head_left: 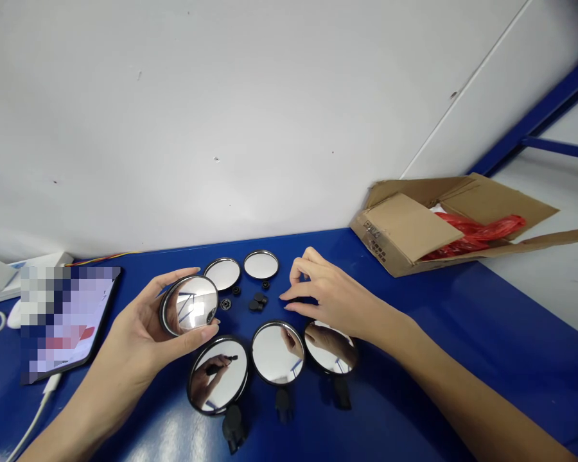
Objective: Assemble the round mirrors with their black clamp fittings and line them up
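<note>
My left hand (pixel 144 327) grips a round black-rimmed mirror (pixel 191 305) by its edge, thumb at the lower side and fingers around the back, glass facing up. My right hand (pixel 318 282) is over the blue table with fingers apart and nothing visible in them. Just left of its fingertips lie small black clip-like pieces (pixel 257 302) and a small black round part (pixel 265 285). A black ring-shaped part (pixel 226 304) lies beside the held mirror. Nearer me are three mirrors with black mounts: left (pixel 221 375), middle (pixel 278 353) and right (pixel 330 346), the last partly under my right hand.
Two more round mirrors, one (pixel 223 274) and another (pixel 261 264), lie toward the wall (pixel 270 128). An open cardboard box (pixel 404 231) holding a red plastic bag (pixel 481 234) stands at the back right. A tablet-like device (pixel 72 327) with a white cable (pixel 41 404) lies left.
</note>
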Tool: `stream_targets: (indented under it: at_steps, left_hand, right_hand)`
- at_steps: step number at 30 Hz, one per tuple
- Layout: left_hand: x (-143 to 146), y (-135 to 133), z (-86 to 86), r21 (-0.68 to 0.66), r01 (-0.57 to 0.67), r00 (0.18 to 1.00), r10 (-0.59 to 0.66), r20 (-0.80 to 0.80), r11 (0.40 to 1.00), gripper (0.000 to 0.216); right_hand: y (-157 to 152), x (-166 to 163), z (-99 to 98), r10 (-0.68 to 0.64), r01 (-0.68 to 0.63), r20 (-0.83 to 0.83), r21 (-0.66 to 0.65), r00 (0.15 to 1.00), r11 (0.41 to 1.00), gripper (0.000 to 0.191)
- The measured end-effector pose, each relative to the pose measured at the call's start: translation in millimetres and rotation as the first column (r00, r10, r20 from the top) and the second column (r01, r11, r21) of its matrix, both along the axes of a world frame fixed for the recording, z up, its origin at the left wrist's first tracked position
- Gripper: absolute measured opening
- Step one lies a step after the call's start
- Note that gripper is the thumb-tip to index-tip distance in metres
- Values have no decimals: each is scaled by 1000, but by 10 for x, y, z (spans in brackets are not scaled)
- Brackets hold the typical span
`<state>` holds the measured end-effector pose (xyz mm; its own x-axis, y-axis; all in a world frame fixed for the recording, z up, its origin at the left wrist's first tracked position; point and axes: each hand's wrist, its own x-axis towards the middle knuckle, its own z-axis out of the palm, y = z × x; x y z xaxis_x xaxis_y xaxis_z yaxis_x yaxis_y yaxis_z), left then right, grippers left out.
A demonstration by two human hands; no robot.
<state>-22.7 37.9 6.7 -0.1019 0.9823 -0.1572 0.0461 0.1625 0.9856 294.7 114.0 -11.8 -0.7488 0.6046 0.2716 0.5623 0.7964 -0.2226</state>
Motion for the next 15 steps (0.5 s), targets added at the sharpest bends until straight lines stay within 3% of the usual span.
stream_targets:
  at_steps: [6,11,15]
  left_hand:
    - [10,-15,24,-12,-3,1000,3,1,1000,93]
    - [10,-21,23,-22,5,1000,-5,9,1000,95]
    - [31,-30,21,-19,-1,1000,1,9,1000,96]
  right_hand:
    - [23,90,59,-166,169,34,-237,986,957,36]
    - [73,172,88,-246,235,29,-421,969,876,24]
    - [56,126,111,-282,197,-141,-434,949,879,16]
